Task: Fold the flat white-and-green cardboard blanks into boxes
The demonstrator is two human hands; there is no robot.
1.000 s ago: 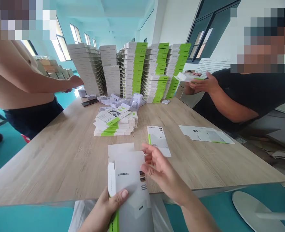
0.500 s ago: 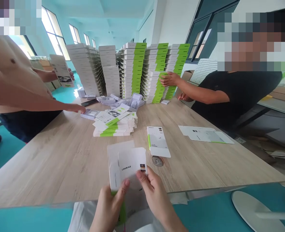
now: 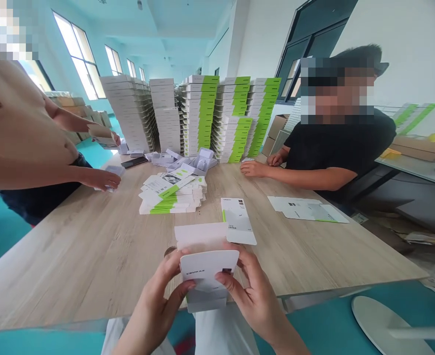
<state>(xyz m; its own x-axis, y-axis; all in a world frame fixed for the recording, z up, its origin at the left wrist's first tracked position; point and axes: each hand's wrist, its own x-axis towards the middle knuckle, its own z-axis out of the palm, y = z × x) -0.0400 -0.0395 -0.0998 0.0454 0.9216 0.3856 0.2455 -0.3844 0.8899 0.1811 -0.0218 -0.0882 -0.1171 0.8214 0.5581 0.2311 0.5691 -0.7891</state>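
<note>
A white carton (image 3: pixel 209 268) with printed lettering is held at the table's near edge, its far flap raised. My left hand (image 3: pixel 161 291) grips its left side, thumb on the front panel. On the right side my right hand (image 3: pixel 256 291) has its thumb near the dark label and fingers behind. Beyond them a flat white carton (image 3: pixel 237 222) with a green strip lies on the table. A round dark object (image 3: pixel 170 250) shows partly behind my left fingers.
A pile of flat cartons (image 3: pixel 173 192) lies mid-table, with white plastic trays (image 3: pixel 202 160) behind it. Tall stacks of boxes (image 3: pixel 198 118) stand at the back. An unfolded carton (image 3: pixel 308 209) is at right. One person's hand (image 3: pixel 108 178) is at left, another person's (image 3: pixel 254 168) at right.
The carton in my hands has turned from flat to partly folded open, and both hands now hold its sides. The right person's hand left the stack for the table; the left person lifted a tray.
</note>
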